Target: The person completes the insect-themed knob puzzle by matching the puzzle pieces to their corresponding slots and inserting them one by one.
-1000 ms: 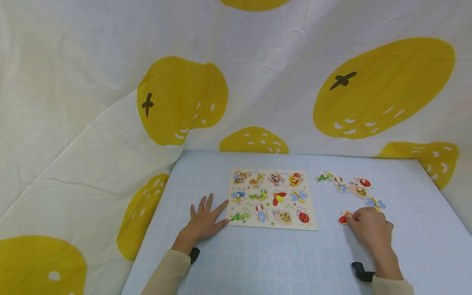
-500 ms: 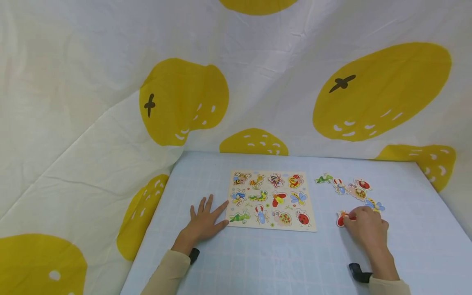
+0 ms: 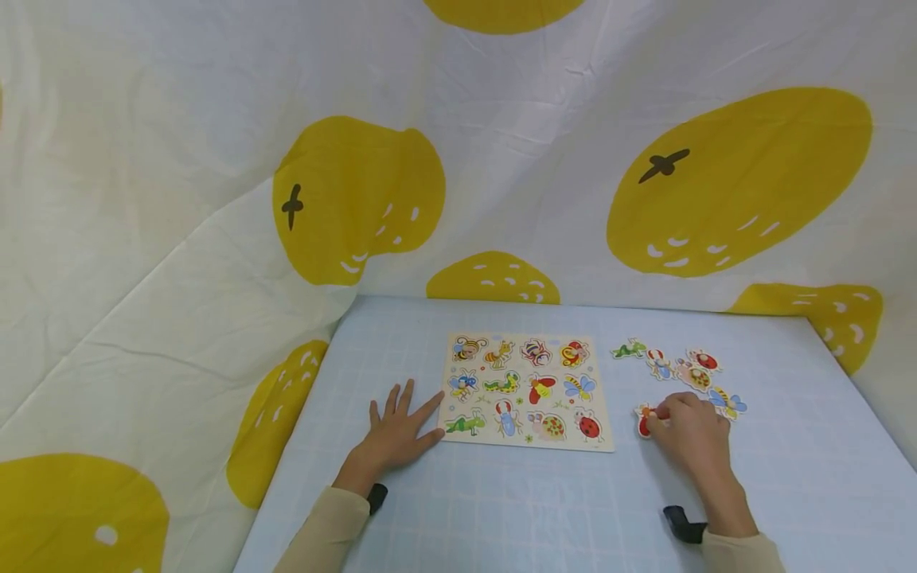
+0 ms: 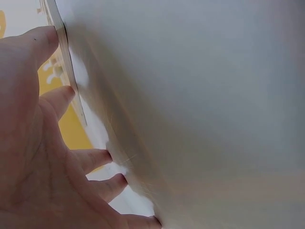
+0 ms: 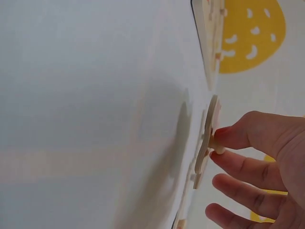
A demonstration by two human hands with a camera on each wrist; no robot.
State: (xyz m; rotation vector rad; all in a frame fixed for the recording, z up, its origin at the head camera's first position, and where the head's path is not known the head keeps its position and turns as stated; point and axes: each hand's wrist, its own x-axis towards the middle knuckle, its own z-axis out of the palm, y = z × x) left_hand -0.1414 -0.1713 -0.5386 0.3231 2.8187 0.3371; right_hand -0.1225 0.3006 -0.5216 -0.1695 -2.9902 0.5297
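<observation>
My left hand (image 3: 396, 430) lies with its fingers spread at the left edge of the wooden insect puzzle board (image 3: 525, 448). In the left wrist view, thumb and index fingertips touch the board's edge (image 4: 72, 78); the other fingertips rest on the table. To the right of the board, my right hand (image 3: 691, 434) holds a red insect puzzle piece (image 3: 642, 422). The right wrist view shows thumb and index finger pinching the piece's small wooden knob (image 5: 217, 146), with the thin piece (image 5: 209, 119) tilted just over the table and its shadow beside it.
Several loose insect pieces lie behind my right hand, among them a green grasshopper (image 3: 629, 348), a blue beetle (image 3: 660, 366), a ladybug (image 3: 705, 360), a snail (image 3: 695, 376) and a blue-winged dragonfly (image 3: 728, 402). A fruit-print curtain (image 3: 516, 159) hangs behind the pale blue table (image 3: 516, 509).
My right hand has moved left toward the board, carrying the red insect piece away from the dragonfly piece, which now shows more fully. My left hand has stayed in place.
</observation>
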